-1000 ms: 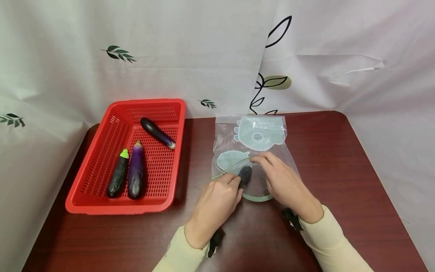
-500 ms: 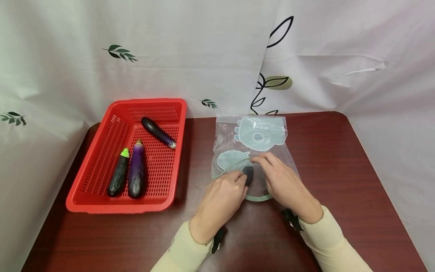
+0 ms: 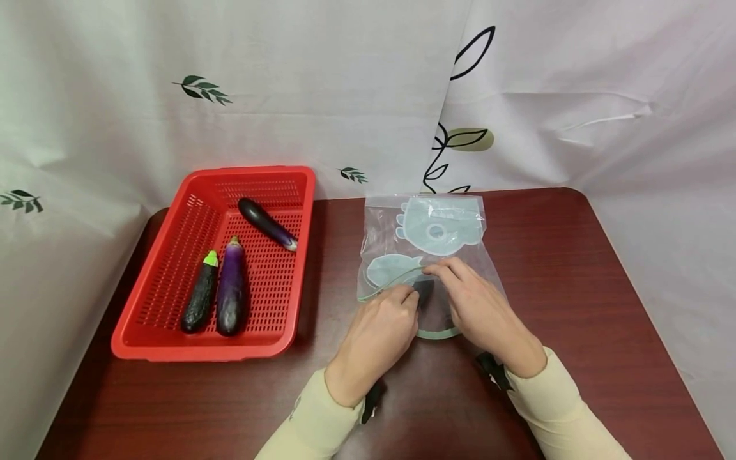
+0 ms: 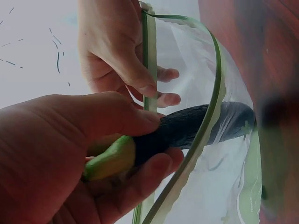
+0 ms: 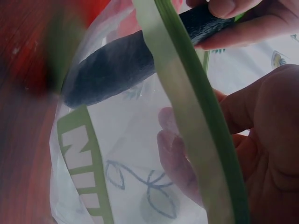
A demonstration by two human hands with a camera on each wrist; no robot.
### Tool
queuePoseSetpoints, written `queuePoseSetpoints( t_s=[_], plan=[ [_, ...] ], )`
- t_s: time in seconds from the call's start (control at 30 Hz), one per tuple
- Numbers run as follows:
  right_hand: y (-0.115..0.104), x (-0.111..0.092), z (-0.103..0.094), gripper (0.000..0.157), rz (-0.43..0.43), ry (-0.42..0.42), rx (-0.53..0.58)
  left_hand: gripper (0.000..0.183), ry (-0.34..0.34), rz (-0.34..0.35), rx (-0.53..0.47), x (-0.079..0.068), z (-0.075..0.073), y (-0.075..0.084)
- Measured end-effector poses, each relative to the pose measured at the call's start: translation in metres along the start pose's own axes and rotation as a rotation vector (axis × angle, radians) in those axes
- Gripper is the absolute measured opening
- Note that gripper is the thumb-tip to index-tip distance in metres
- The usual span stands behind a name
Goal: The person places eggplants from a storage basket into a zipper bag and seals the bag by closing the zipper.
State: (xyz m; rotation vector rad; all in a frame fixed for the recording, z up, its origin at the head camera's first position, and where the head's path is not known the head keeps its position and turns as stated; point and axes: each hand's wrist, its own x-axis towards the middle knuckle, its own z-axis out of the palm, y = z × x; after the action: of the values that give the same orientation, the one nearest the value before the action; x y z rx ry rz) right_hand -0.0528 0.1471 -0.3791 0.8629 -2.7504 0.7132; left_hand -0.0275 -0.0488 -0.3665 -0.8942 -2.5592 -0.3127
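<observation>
A clear zip bag (image 3: 379,220) with pale printed shapes lies on the table, its green-edged mouth held apart. My left hand (image 3: 376,329) grips a dark zucchini (image 4: 187,123) by its green stem end, thumb on one side and fingers on the other. The zucchini's far end is inside the bag, near the bag's wall in the right wrist view. My right hand (image 3: 485,310) pinches the mouth's upper edge, with its thumb outside the green strip (image 5: 201,93) and other fingers behind it. In the head view, my left hand hides the zucchini's stem end.
To the left stands a red plastic basket (image 3: 305,268). Inside it are two purple eggplants, one upright (image 3: 231,294) and one slanted (image 3: 267,223), and a dark zucchini (image 3: 200,297) with a bright green stem. A white patterned curtain (image 3: 287,96) hangs behind the table (image 3: 575,319).
My left hand has shifted slightly to the right, carrying the zucchini farther into the bag. The right hand stays at the bag's edge, and the basket's contents are unchanged.
</observation>
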Motion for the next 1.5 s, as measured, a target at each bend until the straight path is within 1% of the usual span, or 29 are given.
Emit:
queuePoseSetpoints(
  t_s=[0.2, 0.37, 0.57, 0.77, 0.93, 1.27, 1.5],
  plan=[
    [-0.001, 0.001, 0.000, 0.051, -0.009, 0.004, 0.005, 0.019, -0.046, 0.012, 0.032, 0.000, 0.003, 0.001],
    [-0.001, 0.001, -0.001, 0.049, -0.004, 0.003, 0.003, 0.026, -0.094, 0.012, 0.050, 0.001, 0.004, 0.002],
    [-0.002, 0.000, 0.000, 0.047, -0.008, -0.003, 0.002, 0.032, -0.145, 0.013, 0.051, 0.001, 0.006, 0.004],
    [-0.003, 0.000, 0.000, 0.045, -0.005, -0.007, 0.001, 0.033, -0.173, 0.016, 0.036, 0.001, 0.007, 0.004],
    [-0.003, 0.000, 0.000, 0.044, -0.009, -0.003, 0.005, 0.030, -0.168, 0.018, 0.026, 0.001, 0.009, 0.003],
    [-0.002, 0.000, 0.001, 0.044, -0.022, 0.013, -0.001, 0.018, -0.128, 0.019, 0.062, 0.004, 0.016, 0.003],
    [-0.002, 0.001, 0.003, 0.044, -0.027, 0.019, -0.001, 0.020, -0.117, 0.002, 0.042, 0.005, 0.021, 0.003]
  ],
)
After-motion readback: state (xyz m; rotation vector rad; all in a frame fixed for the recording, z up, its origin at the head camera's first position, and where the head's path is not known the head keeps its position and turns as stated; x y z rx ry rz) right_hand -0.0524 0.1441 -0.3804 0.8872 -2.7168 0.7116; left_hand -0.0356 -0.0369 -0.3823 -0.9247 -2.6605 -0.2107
